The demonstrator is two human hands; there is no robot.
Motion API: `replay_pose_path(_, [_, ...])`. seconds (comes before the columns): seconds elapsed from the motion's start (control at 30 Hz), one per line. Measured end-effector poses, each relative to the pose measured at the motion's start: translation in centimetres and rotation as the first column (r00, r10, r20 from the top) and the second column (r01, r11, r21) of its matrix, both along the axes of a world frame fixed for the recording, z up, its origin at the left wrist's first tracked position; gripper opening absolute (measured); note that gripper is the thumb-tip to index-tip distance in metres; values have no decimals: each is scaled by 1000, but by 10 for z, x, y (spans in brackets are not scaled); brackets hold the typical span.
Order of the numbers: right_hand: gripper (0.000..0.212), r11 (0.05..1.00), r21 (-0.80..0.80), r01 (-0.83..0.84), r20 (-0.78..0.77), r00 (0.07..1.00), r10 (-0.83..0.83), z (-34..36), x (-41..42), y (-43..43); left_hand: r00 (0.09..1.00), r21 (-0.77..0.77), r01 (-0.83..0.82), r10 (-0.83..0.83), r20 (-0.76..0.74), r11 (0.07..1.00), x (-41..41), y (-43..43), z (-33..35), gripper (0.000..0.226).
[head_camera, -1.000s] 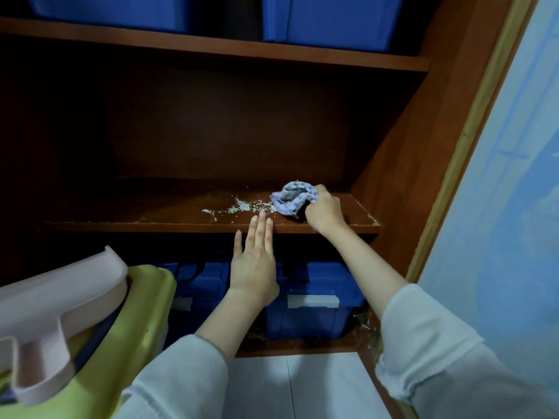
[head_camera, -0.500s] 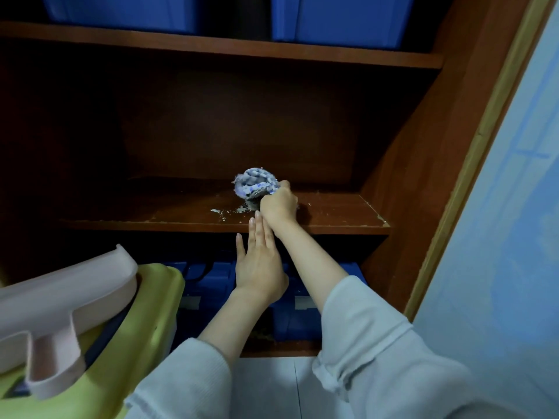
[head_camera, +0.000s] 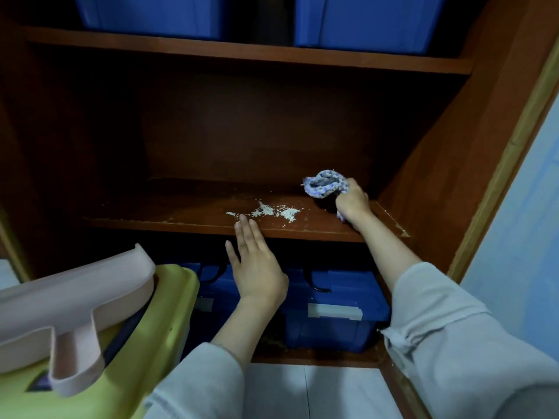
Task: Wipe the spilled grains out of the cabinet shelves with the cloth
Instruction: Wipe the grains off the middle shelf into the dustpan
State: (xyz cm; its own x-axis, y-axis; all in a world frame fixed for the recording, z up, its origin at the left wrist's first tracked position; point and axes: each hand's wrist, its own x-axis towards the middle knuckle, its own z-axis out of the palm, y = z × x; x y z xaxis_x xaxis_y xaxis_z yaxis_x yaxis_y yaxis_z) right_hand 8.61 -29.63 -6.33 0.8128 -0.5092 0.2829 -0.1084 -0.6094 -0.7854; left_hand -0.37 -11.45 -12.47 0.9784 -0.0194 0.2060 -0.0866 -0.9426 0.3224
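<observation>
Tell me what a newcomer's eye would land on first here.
The pale spilled grains stand out most, scattered near the front of the dark middle shelf. Just right of them, the right hand grips a bunched blue-and-white cloth. The left hand is flat and open, with its fingertips at the shelf's front edge. Bright blue bins sit on the shelf above.
</observation>
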Motion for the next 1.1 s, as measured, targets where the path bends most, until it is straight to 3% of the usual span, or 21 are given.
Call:
replay_pose_path(0.07, [42,997,-72,-29,-90,996,23,-3,6,0,1000,20,-2,2,5,1000,1,-1,-1,99])
replay_pose_path(0.2, [28,988,-40,-148,-92,985,144,-2,17,25,1000,57,-16,16,3,998,2,-1,0,100])
replay_pose_path(0.3, [47,964,19,-266,-42,963,267,-1,19,41,1000,51,-12,12,-2,999,1,0,1,99])
replay_pose_path(0.4, [64,959,39,-280,84,958,276,14,21,42,1000,-12,-14,14,-25,1000,-3,2,3,99])
replay_pose_path(0.53, [67,935,-155,-320,120,933,339,36,26,56,996,-96,-74,68,-66,993,-9,2,1,100])
replay_pose_path(0.7, [64,759,-399,-515,25,821,570,30,29,114,985,-201,-132,106,-137,971,-10,7,7,100])
replay_pose_path(0.83, [78,533,-561,-634,-281,751,597,22,19,145,977,-257,-170,128,-170,951,-10,16,10,97])
replay_pose_path(0.93, [73,350,-609,-712,-465,678,570,14,17,151,972,-257,-188,142,-187,948,-10,20,10,96])
replay_pose_path(0.97, [68,346,-602,-720,-482,673,561,11,18,150,971,-258,-190,144,-189,947,-9,21,10,96])
replay_pose_path(1.1, [61,476,-536,-697,-384,703,598,7,19,134,972,-295,-191,139,-190,936,-7,21,9,96])
